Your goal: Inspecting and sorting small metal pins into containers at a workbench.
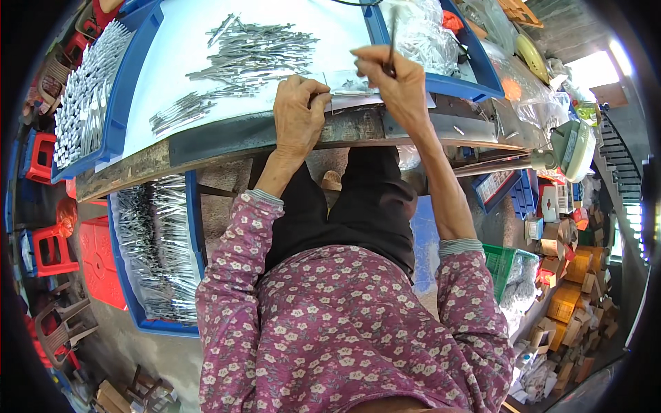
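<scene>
My left hand [301,110] is at the near edge of the workbench, thumb and index finger closed in a pinch. A thin upright metal rod [330,103] shows at those fingertips. To its right lies a slim metal strip [357,93] near the bench edge. My right hand [401,86] is raised to the right, its fingers wrapped round a slim dark tool [393,45]. The tool's upper end is smeared, so I cannot tell its kind. Beyond my left hand a loose heap of thin silvery metal parts [258,55] covers a white sheet [165,65].
A blue tray [122,103] of upright metal pieces stands at the left. At the right back is a blue tray [475,86] with clear plastic bags. Below the bench sits a blue bin [165,327] of metal parts. A round-headed device [573,151] juts out at the right.
</scene>
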Tool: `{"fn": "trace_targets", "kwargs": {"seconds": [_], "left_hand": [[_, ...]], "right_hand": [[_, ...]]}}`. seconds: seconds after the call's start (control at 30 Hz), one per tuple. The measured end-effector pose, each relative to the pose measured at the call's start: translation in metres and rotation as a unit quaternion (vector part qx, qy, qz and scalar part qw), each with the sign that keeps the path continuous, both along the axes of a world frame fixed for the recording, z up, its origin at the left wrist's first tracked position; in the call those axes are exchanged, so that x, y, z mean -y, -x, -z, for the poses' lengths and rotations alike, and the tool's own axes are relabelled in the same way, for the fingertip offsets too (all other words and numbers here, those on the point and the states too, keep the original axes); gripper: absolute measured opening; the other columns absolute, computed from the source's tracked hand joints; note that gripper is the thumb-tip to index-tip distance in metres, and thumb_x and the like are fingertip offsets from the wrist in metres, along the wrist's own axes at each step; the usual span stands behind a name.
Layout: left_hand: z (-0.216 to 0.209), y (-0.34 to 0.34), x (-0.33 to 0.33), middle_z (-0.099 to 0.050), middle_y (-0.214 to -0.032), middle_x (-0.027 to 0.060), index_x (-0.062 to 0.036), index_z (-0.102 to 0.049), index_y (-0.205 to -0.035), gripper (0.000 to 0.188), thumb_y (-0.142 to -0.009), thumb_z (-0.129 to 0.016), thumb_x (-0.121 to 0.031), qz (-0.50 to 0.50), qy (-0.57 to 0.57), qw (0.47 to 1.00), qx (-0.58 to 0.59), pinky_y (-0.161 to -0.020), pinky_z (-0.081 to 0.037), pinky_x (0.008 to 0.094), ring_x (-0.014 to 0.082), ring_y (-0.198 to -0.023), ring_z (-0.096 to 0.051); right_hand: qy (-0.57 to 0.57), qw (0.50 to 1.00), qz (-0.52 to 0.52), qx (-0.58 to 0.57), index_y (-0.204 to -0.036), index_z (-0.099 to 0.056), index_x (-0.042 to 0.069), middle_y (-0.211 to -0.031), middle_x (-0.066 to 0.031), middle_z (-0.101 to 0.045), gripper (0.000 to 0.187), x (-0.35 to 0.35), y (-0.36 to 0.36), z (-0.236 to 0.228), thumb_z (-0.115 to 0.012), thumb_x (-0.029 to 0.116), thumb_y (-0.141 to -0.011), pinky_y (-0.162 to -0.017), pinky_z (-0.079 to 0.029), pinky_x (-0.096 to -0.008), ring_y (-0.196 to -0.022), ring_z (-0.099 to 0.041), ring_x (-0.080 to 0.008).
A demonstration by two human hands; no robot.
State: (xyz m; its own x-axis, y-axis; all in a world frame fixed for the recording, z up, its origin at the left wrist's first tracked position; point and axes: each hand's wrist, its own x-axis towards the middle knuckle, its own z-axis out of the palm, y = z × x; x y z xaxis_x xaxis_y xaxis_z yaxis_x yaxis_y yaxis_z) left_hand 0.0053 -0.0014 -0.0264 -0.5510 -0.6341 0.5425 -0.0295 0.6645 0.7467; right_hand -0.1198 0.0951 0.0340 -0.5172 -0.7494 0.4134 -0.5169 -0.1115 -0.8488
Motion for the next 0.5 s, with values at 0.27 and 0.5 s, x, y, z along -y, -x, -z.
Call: {"fn": "trace_targets", "kwargs": {"seconds": [0.27,0.5], "left_hand": [[0.001,0.002,-0.003,-0.053,-0.075,0.0073,-0.0034,-0.062,-0.073,0.005,-0.068,-0.064,-0.004,0.006,0.008,1.0,-0.017,-0.068,-0.041,0.0356,0.0251,-0.076,-0.049],[0.004,0.001,-0.001,-0.052,-0.074,0.0061,-0.0035,-0.06,-0.072,0.004,-0.068,-0.062,-0.003,-0.001,0.032,0.998,-0.045,-0.066,-0.04,0.035,0.0236,-0.074,-0.048]], "right_hand": [[0.0,0.99,0.006,-0.14,-0.098,-0.057,0.001,-0.076,-0.0067,-0.06,0.021,0.009,-0.012,0.005,-0.059,0.015,-0.082,-0.059,-0.044,-0.0294,-0.065,-0.056,-0.0167],[-0.02,0.981,0.073,-0.178,-0.091,-0.054,0.0,-0.067,-0.0127,-0.062,0.021,-0.005,-0.025,-0.036,-0.062,0.018,-0.083,-0.054,-0.046,-0.0314,-0.06,-0.061,-0.0218]]}}
